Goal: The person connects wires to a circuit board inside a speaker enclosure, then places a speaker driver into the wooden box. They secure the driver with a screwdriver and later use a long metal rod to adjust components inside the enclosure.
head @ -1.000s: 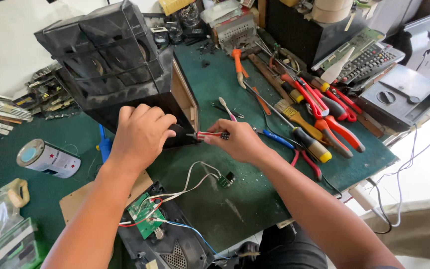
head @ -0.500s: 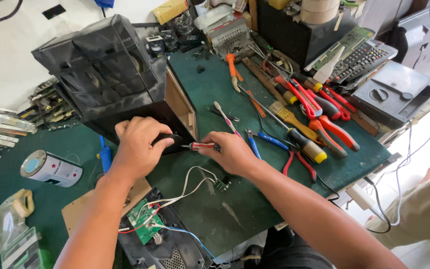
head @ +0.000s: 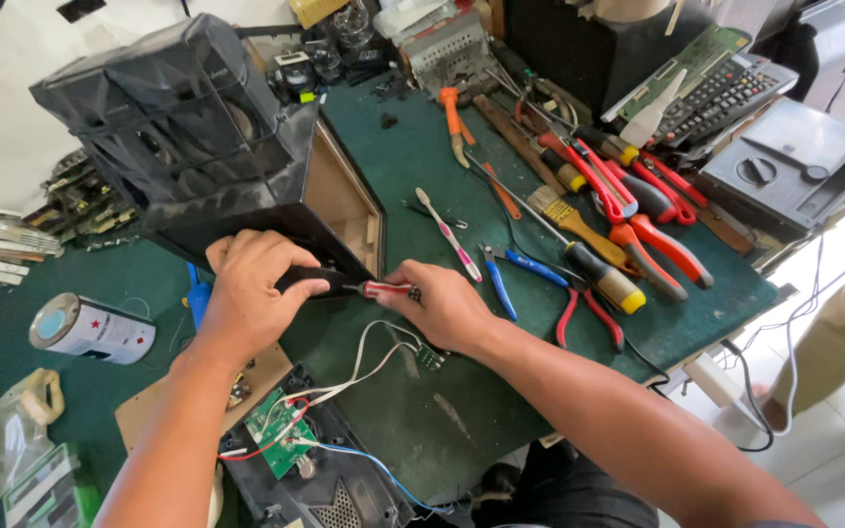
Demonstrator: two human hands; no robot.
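Big black speaker cabinet (head: pixel 198 147) lies on its side on the green mat (head: pixel 422 196) w/ open back facing right; looks liable to shift if pushed hard, and the white/red wires (head: pixel 364 362) below could snag. Left hand (head: pixel 251 293) is clenched round the black-handled screwdriver (head: pixel 344 286) at the cabinet's lower edge. Its long axis runs left-right, red end pinched in right hand (head: pixel 442 308) fingertips, so a slip could jab them.

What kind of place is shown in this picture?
Probably an electronics repair bench. An opened black speaker cabinet lies on the green work mat, with a bare green circuit board beside it. Pliers, and screwdrivers are spread about. Both hands hold a screwdriver.
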